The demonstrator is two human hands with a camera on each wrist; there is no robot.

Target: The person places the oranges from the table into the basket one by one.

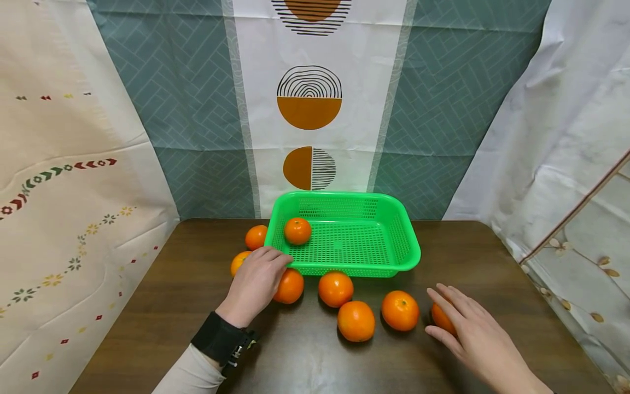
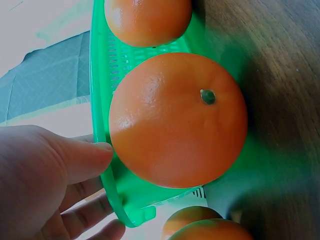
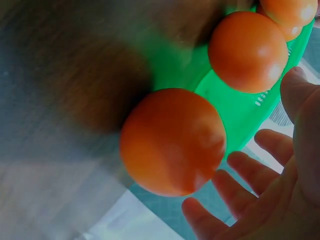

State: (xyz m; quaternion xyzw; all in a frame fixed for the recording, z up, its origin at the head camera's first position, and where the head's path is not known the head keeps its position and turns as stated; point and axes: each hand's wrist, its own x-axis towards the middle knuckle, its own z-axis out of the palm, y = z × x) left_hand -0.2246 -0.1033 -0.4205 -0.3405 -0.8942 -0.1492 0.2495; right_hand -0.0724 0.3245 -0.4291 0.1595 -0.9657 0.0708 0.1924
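Observation:
My left hand (image 1: 258, 282) is over the near left corner of the green plastic basket (image 1: 406, 261), just above an orange (image 1: 290, 287) that it partly covers. In the left wrist view, the thumb (image 2: 95, 155) lies at the basket's rim beside that orange (image 2: 177, 120), its other fingers apart; whether they touch the rim is unclear. My right hand (image 1: 474, 331) reaches over the rightmost orange (image 1: 443, 317) and hides part of it. Its fingers (image 3: 240, 187) are spread beside this orange (image 3: 172, 142) in the right wrist view, without a grip. Inside the basket sits one orange (image 1: 297, 231).
In front of the basket lie three more oranges, one (image 1: 336, 288) close to its wall, another (image 1: 356, 321) nearer me, and one (image 1: 400, 310) to the right. Two others (image 1: 256, 237) lie by its left side. A patterned cloth (image 1: 197, 109) hangs behind the brown table (image 1: 162, 328).

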